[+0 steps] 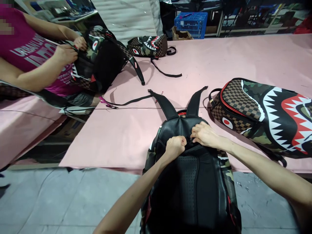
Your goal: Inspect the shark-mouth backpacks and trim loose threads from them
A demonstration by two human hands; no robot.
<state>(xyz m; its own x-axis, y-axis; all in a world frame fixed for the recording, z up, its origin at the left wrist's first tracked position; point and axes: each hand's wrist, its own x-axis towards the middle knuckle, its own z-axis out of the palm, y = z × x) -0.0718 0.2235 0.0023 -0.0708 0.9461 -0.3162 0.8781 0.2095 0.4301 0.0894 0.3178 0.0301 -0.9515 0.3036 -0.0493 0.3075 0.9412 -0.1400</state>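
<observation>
A black backpack (190, 182) with camouflage sides lies back-panel up, half over the front edge of the pink table (122, 133). Its two shoulder straps (168, 104) stretch away across the table. My left hand (175, 147) is a closed fist gripping the bag's upper back panel. My right hand (204, 134) is closed too, pinching the same fold of black material just to the right. The two hands almost touch. What lies under the fingers is hidden.
A shark-mouth backpack (265, 115) lies on the table at right. Another (148, 46) sits at the far side. At left a person in a magenta shirt (26, 52) handles a third backpack (102, 61). A blue crate (191, 23) stands behind. Grey floor lies below.
</observation>
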